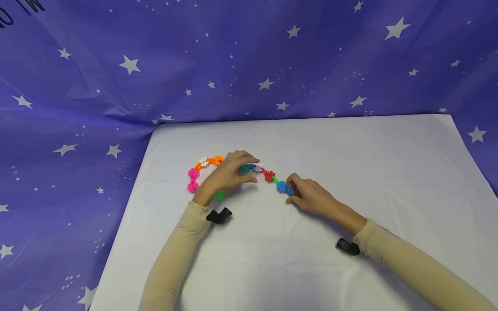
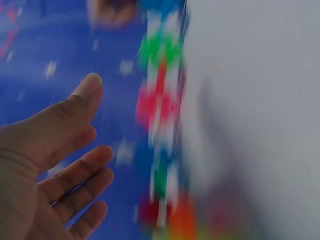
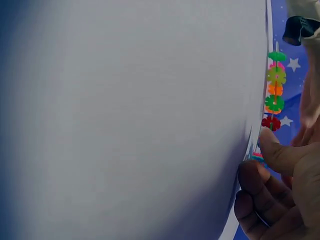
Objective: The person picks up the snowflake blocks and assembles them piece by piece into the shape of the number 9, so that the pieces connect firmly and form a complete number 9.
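A chain of interlocking plastic snowflake discs (image 1: pixel 269 176) in many colours lies on the white table, curving round at its left part. At the chain's right end, my right hand (image 1: pixel 313 196) pinches a blue snowflake disc (image 1: pixel 282 186) between thumb and fingers. My left hand (image 1: pixel 229 172) is over the chain's middle, hiding part of it, its thumb and fingers apart. In the left wrist view that hand (image 2: pixel 65 165) holds nothing, and the blurred chain (image 2: pixel 159 107) runs beside it. The right wrist view shows the thumb (image 3: pixel 280 152) close to a red disc (image 3: pixel 271 123).
The table (image 1: pixel 350 151) has a white cloth. Behind it and at its sides hangs a purple-blue cloth (image 1: pixel 233 56) with white stars. A black wrist mount (image 1: pixel 219 215) sits at the left cuff, another black mount (image 1: pixel 348 247) at the right one.
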